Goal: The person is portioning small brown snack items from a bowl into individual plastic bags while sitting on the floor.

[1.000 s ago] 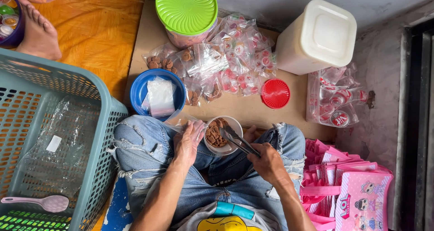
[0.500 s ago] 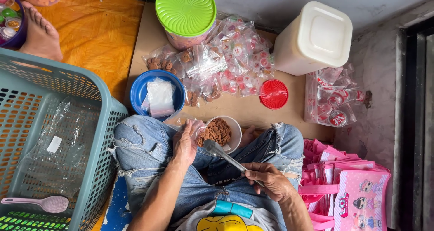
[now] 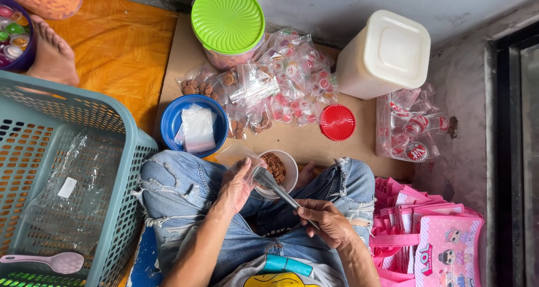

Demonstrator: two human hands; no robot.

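Note:
I sit cross-legged in torn jeans, looking down at my lap. My left hand (image 3: 236, 183) holds a small clear plastic bag (image 3: 233, 154) open beside a white bowl (image 3: 289, 166) of brown snack pieces. My right hand (image 3: 328, 222) grips the handle of metal tongs (image 3: 275, 187), whose tips reach the bag's mouth next to the left thumb. The bowl rests between my knees at the edge of a cardboard sheet (image 3: 303, 141).
A blue bowl (image 3: 171, 124) holds clear bags. Filled snack packets (image 3: 275, 88) are piled behind it, with a green-lidded jar (image 3: 227, 20), a white container (image 3: 387, 54) and a red lid (image 3: 337, 122). A teal basket (image 3: 62, 169) stands left, pink bags (image 3: 438, 242) right. Another person's foot (image 3: 53, 54) rests top left.
My right hand drew back toward my lap and the tongs swung from over the bowl to the bag held by my left hand.

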